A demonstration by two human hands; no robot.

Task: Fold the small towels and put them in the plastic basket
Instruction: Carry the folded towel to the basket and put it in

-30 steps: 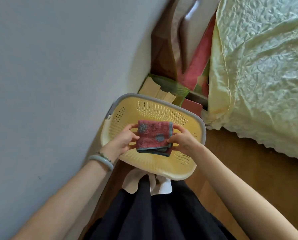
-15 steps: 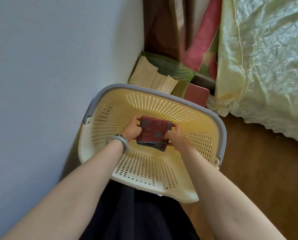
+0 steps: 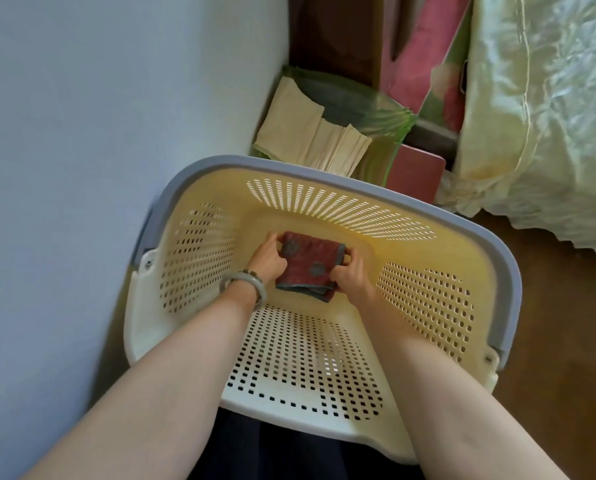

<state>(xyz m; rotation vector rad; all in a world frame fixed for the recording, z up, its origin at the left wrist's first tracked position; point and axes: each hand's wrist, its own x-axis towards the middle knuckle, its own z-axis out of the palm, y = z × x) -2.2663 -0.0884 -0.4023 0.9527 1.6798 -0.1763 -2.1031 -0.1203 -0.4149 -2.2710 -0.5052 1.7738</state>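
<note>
Placement looks like the step in hand. In the head view, the folded towel (image 3: pixel 307 268) sits at centre frame, deep inside the plastic basket (image 3: pixel 480 261), at or just above its floor; I cannot tell whether it touches yet. The left hand (image 3: pixel 267 263), with a bracelet (image 3: pixel 244 284) on its wrist, pinches the towel's left edge with curled fingers. The right hand (image 3: pixel 350 278) grips the right edge the same way, thumb on top.

To do this well, I judge both hands should lower the towel level until it rests flat, then let go together and slide outward. Lifting straight up could drag the top layer open. Setting it toward one side of the floor would leave room for more towels.

The towel is close to square. Its slightly longer axis runs across the frame from hand to hand, dipping a little toward the lower right. The red spotted face points up. The stacked blue-grey hems face the lower edge of the frame, toward the person, and the smoother edge faces the basket's far wall.

The basket stands against a pale wall (image 3: pixel 99 133) at frame left, with a stack of brown paper (image 3: pixel 310 136) beyond its rim.
</note>
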